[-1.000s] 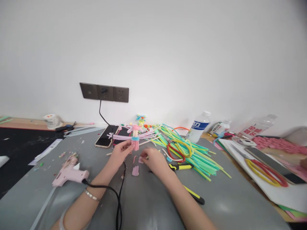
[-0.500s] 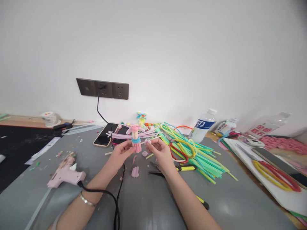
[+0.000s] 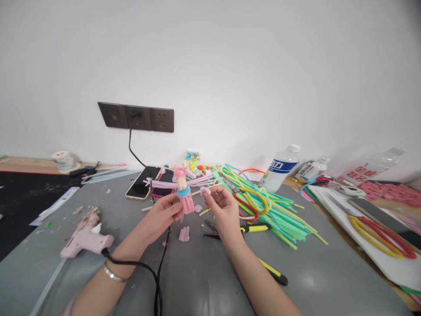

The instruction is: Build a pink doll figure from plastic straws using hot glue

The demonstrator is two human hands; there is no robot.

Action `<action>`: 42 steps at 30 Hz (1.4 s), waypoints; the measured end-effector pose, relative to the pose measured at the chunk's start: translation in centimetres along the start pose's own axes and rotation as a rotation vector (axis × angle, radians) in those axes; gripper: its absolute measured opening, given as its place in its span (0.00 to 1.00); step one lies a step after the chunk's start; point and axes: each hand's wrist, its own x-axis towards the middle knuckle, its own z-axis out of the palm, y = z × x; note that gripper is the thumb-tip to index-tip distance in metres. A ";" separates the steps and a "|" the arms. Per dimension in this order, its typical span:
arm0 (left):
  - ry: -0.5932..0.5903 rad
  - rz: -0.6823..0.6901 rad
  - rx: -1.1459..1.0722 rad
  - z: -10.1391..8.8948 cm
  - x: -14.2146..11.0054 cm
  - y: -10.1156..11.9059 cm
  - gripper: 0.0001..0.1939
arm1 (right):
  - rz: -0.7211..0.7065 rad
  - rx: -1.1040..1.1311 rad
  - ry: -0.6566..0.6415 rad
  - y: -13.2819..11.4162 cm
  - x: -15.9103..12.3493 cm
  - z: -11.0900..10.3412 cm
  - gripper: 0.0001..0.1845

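Observation:
A pipe-cleaner doll (image 3: 186,199) with a pink skirt, blue waistband, cream middle and pink top leans slightly in my left hand (image 3: 164,215), whose thumb and fingers grip its skirt. Just to its right, my right hand (image 3: 225,213) pinches a small lilac pipe-cleaner piece (image 3: 205,191), held apart from the doll. Below them on the grey table lies a flat lilac pipe-cleaner piece (image 3: 184,234), and a small lilac coil (image 3: 198,208) rests between the hands. Yellow-and-black pliers (image 3: 256,228) lie partly behind my right wrist.
A pink glue gun (image 3: 87,240) sits at the left, its black cable (image 3: 141,264) passing over my left forearm. Green and yellow pipe cleaners (image 3: 279,215) spread at the right. Behind are phones (image 3: 144,184) and a bottle (image 3: 279,169); scissors (image 3: 378,235) lie on paper far right.
My right hand has lifted a small lilac piece off the table and brought it up beside the doll. The doll has tilted in my left hand. The camera view has shifted slightly.

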 end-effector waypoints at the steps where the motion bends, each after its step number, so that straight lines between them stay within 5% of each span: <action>1: -0.008 -0.003 -0.003 -0.1 0.0 -0.1 0.17 | -0.010 -0.005 -0.001 -0.1 -0.1 0.1 0.16; 42: 0.072 0.122 0.285 0.7 -0.2 0.1 0.16 | -0.062 -0.089 -0.094 0.1 -0.8 0.4 0.17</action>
